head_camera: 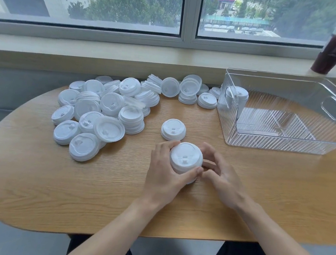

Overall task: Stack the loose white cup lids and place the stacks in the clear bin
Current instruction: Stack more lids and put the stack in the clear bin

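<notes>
Both hands were gathered round a short stack of white cup lids (185, 163) standing on the wooden table (33, 175) at the near middle: the left hand (166, 173) curled its thumb and fingers round the stack's left and near side, gripping it, while the right hand (219, 174) sat just beside the stack's right side with loosely bent fingers, and whether those fingers actually touched the lids could not be made out. A smaller stack of lids (173, 129) stood just beyond, apart from the hands, and the big loose pile of lids (107, 108) spread over the far left of the table, some lids upside down. The clear bin (285, 144) stood at the right with one tall stack (236, 99) already leaning inside its left end. The likeliest trouble seemed to be the held stack shearing apart if lifted by one side only, since lids that are not fully nested could slide and scatter; a lid seated crooked could also make the stack lean. Carried into the bin, it might knock the leaning stack there over. The iced drink cup (335, 47) on the window sill (129, 52) stood well clear. No brand, label or writing could be read anywhere; a dark mark on the drink cup was too blurred to make out.
</notes>
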### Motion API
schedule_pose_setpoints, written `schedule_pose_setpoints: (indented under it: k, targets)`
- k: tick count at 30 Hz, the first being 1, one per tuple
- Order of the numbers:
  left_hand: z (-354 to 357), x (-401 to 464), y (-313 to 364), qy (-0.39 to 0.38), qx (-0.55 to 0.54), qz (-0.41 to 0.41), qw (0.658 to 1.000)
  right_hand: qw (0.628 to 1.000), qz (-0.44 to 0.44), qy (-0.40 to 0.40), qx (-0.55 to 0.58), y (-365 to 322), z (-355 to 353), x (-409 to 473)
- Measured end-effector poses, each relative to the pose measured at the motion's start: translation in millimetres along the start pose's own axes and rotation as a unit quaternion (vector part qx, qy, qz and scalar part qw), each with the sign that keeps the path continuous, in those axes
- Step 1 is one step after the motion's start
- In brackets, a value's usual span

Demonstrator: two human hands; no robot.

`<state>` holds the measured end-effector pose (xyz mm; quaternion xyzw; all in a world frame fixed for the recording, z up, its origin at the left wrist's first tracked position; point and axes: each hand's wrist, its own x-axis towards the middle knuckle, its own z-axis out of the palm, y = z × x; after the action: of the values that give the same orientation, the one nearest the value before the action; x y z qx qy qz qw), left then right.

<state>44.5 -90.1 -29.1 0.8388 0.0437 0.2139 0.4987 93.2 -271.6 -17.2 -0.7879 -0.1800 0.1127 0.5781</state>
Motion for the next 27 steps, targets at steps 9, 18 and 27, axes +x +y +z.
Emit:
schedule_pose_setpoints:
  k: [9,18,27]
  targets:
    - [-3,7,9,-0.01,0.158,0.018,0.987,0.994,-0.013,0.089,0.065,8,3,21]
    - [-29,40,-25,0.019,0.062,-0.038,0.997,0.992,-0.004,0.127,0.011,12,7,51]
    - [-19,95,-49,-0.083,0.188,0.011,0.979,0.982,-0.019,0.081,-0.17,13,10,101]
